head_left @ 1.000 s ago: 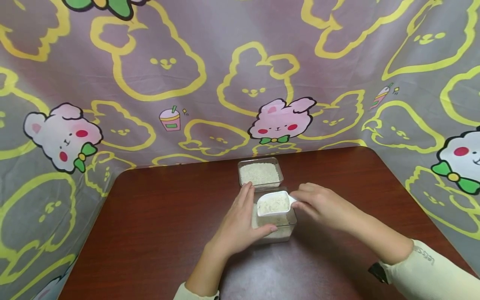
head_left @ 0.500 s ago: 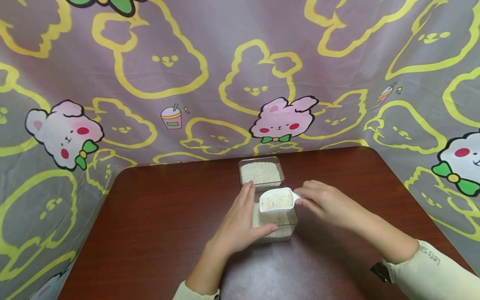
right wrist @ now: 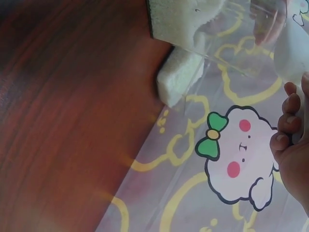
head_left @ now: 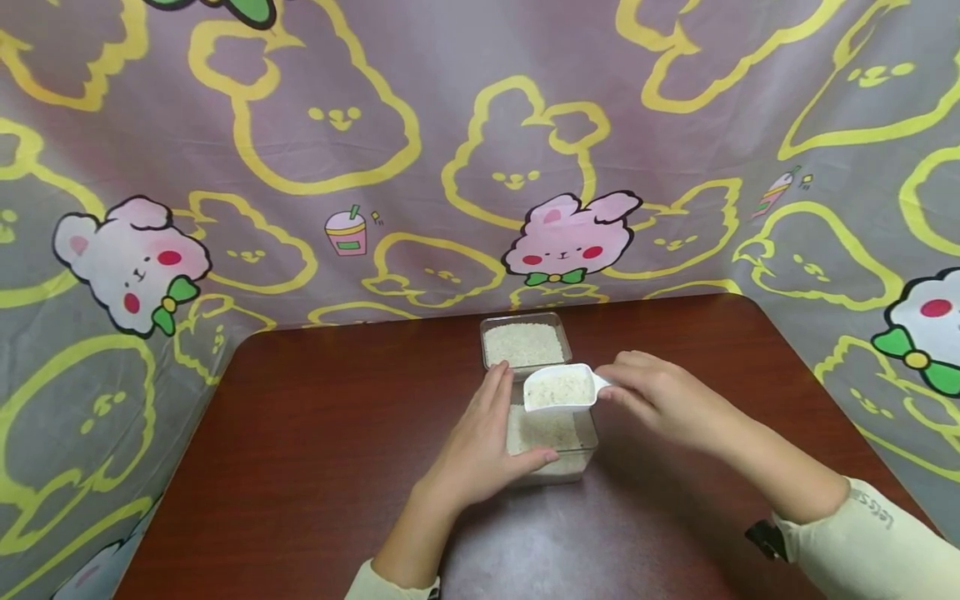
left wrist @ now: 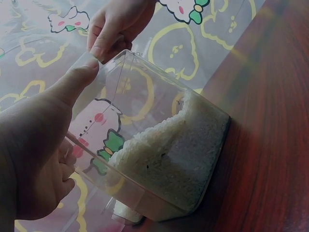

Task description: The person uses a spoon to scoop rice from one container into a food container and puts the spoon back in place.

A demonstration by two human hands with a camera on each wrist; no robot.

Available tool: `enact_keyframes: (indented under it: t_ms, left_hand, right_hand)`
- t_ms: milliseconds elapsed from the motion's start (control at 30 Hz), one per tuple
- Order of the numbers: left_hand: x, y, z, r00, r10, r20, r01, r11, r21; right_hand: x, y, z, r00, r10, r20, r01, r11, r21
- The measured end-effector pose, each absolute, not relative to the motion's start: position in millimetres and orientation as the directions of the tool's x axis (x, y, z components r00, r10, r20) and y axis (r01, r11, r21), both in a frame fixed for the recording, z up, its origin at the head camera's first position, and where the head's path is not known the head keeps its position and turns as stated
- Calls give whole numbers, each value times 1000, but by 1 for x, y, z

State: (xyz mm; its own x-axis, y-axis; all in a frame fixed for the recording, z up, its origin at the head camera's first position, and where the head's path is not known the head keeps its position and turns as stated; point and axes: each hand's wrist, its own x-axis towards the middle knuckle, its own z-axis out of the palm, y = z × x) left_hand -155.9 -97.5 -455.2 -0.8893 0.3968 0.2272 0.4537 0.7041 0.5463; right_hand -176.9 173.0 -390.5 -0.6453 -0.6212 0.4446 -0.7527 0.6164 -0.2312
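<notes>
My right hand (head_left: 651, 398) grips the short handle of a white scoop (head_left: 595, 379) heaped with pale grains. It hangs just above the back part of a clear plastic container (head_left: 588, 461). Rice (left wrist: 159, 164) slopes up against one wall of this container in the left wrist view. My left hand (head_left: 480, 446) rests against the container, straight fingers along its left side and thumb across the near rim. Seen from the right wrist, the scoop (right wrist: 292, 55) stands partly in frame by the curled right fingers (right wrist: 289, 121).
A second clear container (head_left: 525, 343) of rice stands directly behind the first. Both are on a dark red-brown wooden table (head_left: 337, 442). A patterned cloth (head_left: 420, 192) with cartoon rabbits hangs along the back and sides.
My right hand has moved the filled scoop slightly up and away, toward the rear container, uncovering more rice in the near one. The left hand holds its place.
</notes>
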Motion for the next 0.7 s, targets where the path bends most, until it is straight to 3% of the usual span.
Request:
enact_keyframes:
  t_ms: [300,700]
  left_hand:
    - [-155,-100,-455,-896,398,198,438,713,548]
    - [-155,-101,-454,-891,405,205,448,710,543]
  right_hand:
    - [-191,171,-382,-667,-588,458,-739,603,-301]
    - [-236,162,-383,-718,-544,434,-690,640,-339]
